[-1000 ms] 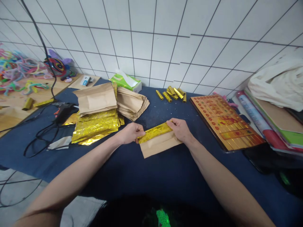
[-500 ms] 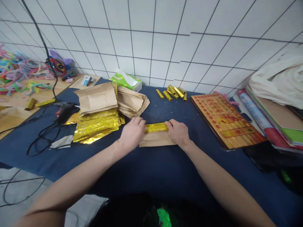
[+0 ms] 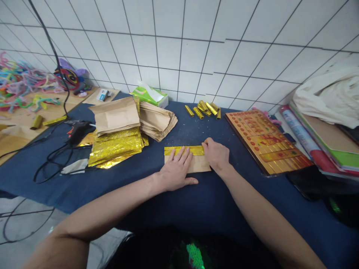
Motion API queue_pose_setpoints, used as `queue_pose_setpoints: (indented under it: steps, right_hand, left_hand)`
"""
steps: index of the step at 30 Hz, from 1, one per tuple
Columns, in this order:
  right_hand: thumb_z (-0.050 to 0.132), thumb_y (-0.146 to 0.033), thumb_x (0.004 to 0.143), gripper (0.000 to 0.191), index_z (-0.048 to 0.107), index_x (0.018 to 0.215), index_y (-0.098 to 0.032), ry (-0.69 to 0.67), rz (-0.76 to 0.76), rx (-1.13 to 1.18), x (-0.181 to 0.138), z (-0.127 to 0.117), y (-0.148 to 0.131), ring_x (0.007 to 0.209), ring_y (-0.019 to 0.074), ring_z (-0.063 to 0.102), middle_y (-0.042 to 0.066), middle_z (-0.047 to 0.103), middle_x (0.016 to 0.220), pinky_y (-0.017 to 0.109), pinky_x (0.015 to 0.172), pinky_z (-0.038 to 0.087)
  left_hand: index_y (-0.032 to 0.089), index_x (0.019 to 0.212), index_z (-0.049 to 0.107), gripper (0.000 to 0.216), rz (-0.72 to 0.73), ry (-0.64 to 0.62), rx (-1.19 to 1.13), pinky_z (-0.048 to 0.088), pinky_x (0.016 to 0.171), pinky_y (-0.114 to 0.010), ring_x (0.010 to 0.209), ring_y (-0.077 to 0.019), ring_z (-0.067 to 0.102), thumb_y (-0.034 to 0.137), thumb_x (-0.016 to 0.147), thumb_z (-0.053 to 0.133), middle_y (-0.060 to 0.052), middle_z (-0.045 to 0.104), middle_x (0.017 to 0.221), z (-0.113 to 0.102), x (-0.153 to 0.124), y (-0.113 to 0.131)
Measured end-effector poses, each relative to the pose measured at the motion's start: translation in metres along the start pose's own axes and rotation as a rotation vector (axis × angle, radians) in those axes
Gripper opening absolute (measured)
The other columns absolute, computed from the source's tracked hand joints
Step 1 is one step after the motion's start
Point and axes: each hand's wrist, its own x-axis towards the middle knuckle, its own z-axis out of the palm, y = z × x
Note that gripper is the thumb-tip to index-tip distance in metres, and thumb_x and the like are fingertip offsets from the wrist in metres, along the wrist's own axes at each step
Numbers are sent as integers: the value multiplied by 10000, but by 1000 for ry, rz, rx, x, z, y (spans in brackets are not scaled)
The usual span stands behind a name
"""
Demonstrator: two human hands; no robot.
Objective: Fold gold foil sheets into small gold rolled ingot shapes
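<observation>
Your left hand (image 3: 176,172) lies flat, fingers spread, pressing down on the folded paper (image 3: 196,163) in the middle of the table (image 3: 157,201), just on your near side of its gold foil strip (image 3: 183,150). Your right hand (image 3: 216,155) rests on the paper's right end, fingers curled over the edge; whether it pinches the fold I cannot tell. The fold could spring open or skew if your left palm lifts unevenly, since the foil looks slippery. To the left sits a stack of gold sheets (image 3: 114,147) under brown paper (image 3: 113,116); a sweeping elbow could scatter it. Small gold rolls (image 3: 204,108) lie far off near the wall.
</observation>
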Motion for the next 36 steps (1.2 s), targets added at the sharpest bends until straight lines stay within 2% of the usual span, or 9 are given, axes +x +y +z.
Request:
queue_pose_setpoints:
  steps: [1,3,5,7,10,13,16,24,36]
  right_hand:
    - [370,-293,897,272,617,885,-181,57,-27,33,-2,-2,-1,745,227,639,100,685,825,312,620,414]
    - [337,-262,905,317,636,856,-170,140,-179,126,-11,-6,-6,857,226,624,103,683,891,327,724,441]
    - [316,-270,914,358,659,869,-176,89,-440,225,-23,-5,-13,926,209,613,94,688,952,337,849,434]
    - [327,-300,918,366,642,1036,-157,-7,-587,281,-33,-1,-17,1094,202,561,108,635,1155,339,956,406]
    - [336,-401,913,514,491,1272,-67,-54,-566,181,-39,8,-11,1264,243,424,171,470,1351,409,1037,345]
    - [291,-441,920,566,437,1319,-66,-102,-559,57,-39,12,2,1314,242,353,152,384,1416,436,1061,307]
    - [246,-458,925,581,407,1342,-88,-115,-559,-10,-39,12,7,1331,238,322,127,335,1446,465,1068,281]
    - [198,-508,914,607,329,1391,-156,-148,-527,-48,-39,13,9,1359,258,255,88,293,1471,569,1054,224]
    - [219,-514,913,593,344,1380,-171,-164,-552,-54,-34,10,14,1359,245,256,69,297,1471,579,1069,176]
  left_hand:
    - [48,1418,219,925,0,2,0,120,1105,-526,1390,-328,86,718,784,288,-177,157,1496,0,0,0]
    - [40,1412,235,926,4,11,-4,116,1102,-534,1388,-336,87,719,785,279,-186,167,1493,1,1,1]
    - [51,1404,269,899,19,14,-16,113,1098,-542,1388,-340,84,711,793,271,-189,194,1487,2,1,1]
    - [78,1403,286,870,31,17,-27,119,1093,-549,1387,-344,83,701,797,286,-183,209,1486,5,2,1]
    - [83,1419,244,890,22,48,-23,128,1092,-542,1389,-337,88,705,786,315,-184,192,1490,6,2,1]
    - [59,1421,219,936,-1,74,-12,142,1091,-530,1387,-336,108,720,768,328,-224,185,1480,4,0,0]
    - [89,1418,243,927,-39,69,-5,164,1077,-538,1376,-358,137,723,752,363,-241,201,1471,0,-4,-2]
    - [116,1409,271,895,-39,79,-7,171,1070,-545,1377,-371,111,717,754,371,-240,191,1474,0,-10,-5]
    - [48,1394,277,944,-38,121,-5,140,1090,-521,1382,-353,111,737,750,335,-257,214,1461,5,-9,-5]
